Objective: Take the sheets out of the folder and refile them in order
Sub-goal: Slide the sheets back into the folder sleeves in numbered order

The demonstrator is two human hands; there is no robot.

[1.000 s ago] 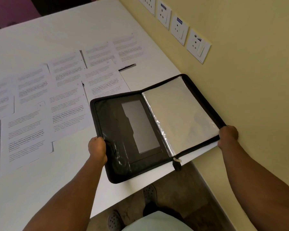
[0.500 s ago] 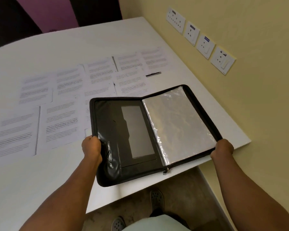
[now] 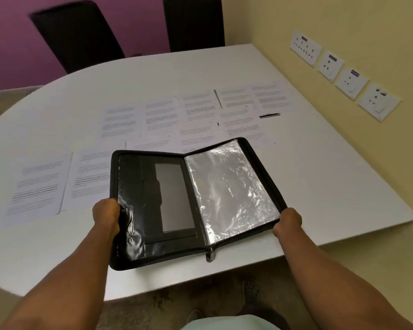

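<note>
A black zip folder [image 3: 153,206] lies open in the air over the near part of the white table [image 3: 332,177]. Its right half shows shiny clear plastic sleeves [image 3: 231,189]; its left half has dark pockets. My left hand [image 3: 105,214] grips the folder's left edge. At the right lower corner, my right hand [image 3: 287,221] grips the other edge. Several printed sheets [image 3: 188,115] lie spread in rows on the table beyond and to the left of the folder.
A yellow wall with a row of socket plates [image 3: 343,75] runs along the right. Two dark chairs [image 3: 76,32] stand behind the table against a purple wall. A small black strip [image 3: 269,115] lies by the far right sheets. My shoes show on the floor below.
The folder has shifted left and back over the table, still held by both hands. My view has lifted, so the chairs and more of the table show.
</note>
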